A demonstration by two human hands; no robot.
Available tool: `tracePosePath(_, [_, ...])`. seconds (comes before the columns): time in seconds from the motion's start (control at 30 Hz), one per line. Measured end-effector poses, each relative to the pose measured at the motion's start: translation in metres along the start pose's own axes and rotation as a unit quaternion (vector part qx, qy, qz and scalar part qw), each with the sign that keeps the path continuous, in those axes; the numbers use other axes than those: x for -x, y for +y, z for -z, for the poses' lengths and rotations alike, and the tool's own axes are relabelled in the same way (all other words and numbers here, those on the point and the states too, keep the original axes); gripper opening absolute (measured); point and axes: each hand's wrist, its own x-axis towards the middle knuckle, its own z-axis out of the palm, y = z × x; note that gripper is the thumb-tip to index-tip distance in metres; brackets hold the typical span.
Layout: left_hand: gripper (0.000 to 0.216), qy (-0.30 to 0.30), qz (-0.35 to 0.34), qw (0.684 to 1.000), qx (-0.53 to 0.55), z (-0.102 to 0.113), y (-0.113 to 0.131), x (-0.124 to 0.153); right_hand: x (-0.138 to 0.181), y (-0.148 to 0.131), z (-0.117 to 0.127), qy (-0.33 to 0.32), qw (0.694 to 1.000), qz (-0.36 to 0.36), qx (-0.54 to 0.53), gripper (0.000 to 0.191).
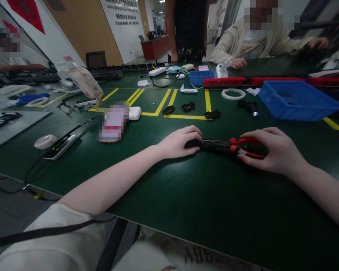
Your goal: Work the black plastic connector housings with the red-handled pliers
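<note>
My left hand rests on the dark green table, fingers curled over a small black part at the nose of a pair of pliers. My right hand wraps the pliers' red and black handles. The dark jaws of the pliers point left and meet the black part under my left fingers. Three more small black parts lie beyond, near the yellow floor-tape lines on the table.
A blue bin stands at the right, a smaller blue tray farther back, with a white tape ring between. A white device with a cable lies at left. Two people are at the far side.
</note>
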Motion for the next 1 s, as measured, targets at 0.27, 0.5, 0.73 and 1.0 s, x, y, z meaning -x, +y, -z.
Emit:
tracePosePath(0.27, [0.016,-0.008,0.002,1.000,-0.001,0.0019,0.0033,-0.0007,0.0019,0.0003,-0.0002,-0.002,1.000,0.013,0.003,0.043])
tracePosePath(0.5, [0.028,-0.007,-0.015,1.000,-0.007,0.0025,0.0010,-0.0011,0.0015,0.0001,0.0018,0.019,0.999,0.042,0.019,0.041])
tracePosePath(0.73, [0.025,-0.027,-0.028,0.999,-0.011,0.0049,0.0047,-0.0014,0.0014,0.0015,-0.0002,0.018,0.999,0.047,0.015,0.041])
tracePosePath(1.0, [0.025,-0.048,-0.024,0.998,-0.036,0.0045,0.0055,-0.0021,0.0005,0.0008,0.0028,0.002,1.000,0.022,-0.001,0.041])
